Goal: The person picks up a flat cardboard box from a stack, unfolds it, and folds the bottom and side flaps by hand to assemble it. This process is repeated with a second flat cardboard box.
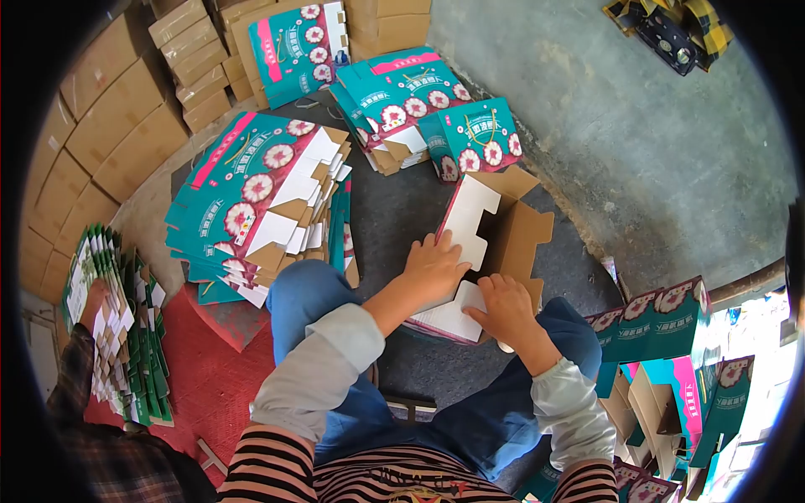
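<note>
A cardboard carton (513, 243) with brown insides and white flaps stands between my knees, its top side open toward me. My left hand (433, 268) grips its left side, fingers over the white flap and thumb near the cut-out. On the near right corner, my right hand (509, 312) closes over a smaller white flap (467, 312), thumb on top. The fingers' undersides are hidden. Left of the carton lies a fanned pile of flat teal printed cartons (243, 189), touched by neither hand.
More teal cartons (398, 96) lie behind. Brown boxes (126, 126) are stacked at the far left. A co-worker's hand (98, 293) rests on green-and-white cartons (138, 360) at left. Further teal cartons (662, 331) stand at right. A yellow-black checked item (708, 25) sits on the concrete.
</note>
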Available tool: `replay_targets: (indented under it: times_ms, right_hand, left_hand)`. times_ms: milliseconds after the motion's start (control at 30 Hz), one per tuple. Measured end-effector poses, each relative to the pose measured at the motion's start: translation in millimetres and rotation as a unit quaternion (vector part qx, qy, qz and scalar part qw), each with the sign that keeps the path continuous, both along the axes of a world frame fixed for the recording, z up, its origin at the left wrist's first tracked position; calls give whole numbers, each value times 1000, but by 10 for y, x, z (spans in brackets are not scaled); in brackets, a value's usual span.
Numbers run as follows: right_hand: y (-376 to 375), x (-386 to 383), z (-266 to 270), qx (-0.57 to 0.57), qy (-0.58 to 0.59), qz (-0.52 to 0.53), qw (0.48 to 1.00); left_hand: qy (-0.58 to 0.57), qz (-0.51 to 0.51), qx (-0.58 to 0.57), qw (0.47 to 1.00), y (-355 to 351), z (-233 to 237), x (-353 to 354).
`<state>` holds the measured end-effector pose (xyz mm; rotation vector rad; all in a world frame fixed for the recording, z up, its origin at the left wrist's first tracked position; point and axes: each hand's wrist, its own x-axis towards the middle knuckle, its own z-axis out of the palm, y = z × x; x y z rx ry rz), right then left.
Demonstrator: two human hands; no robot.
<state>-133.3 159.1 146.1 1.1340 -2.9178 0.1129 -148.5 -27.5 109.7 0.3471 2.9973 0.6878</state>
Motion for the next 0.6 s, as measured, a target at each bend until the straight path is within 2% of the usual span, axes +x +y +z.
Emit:
replay_targets:
  times_ms: [100,133,233,300,367,467,533,600]
  right_hand:
    - [0,-85,-76,38,-4,8,999]
    - [-5,-115,-86,48,-14,11,999]
    - [33,-316,26,52,-104,0,993]
    - [148,-667,-5,-81,-100,-18,991]
    - [219,-1038,-108,-104,105,-113,983]
    - [342,-1461,-104,-74,88,-207,972]
    - [375,-1638,-148,-64,36,-240,968]
    - [407,-1820,-178,-127,-13,-291,948]
  left_hand:
    - [112,-1,-46,993,65,-85,302]
    - [81,-3,-46,996,108,-16,435]
    - [140,-18,-60,988,129,-147,625]
    - [128,-23,-78,988,160,-145,668]
    - [133,-30,-81,987,204,-147,708]
    - [180,-110,-50,976,346,-264,786]
    - [150,-146,9,978,436,-231,845]
    - [156,-154,24,975,493,-334,891]
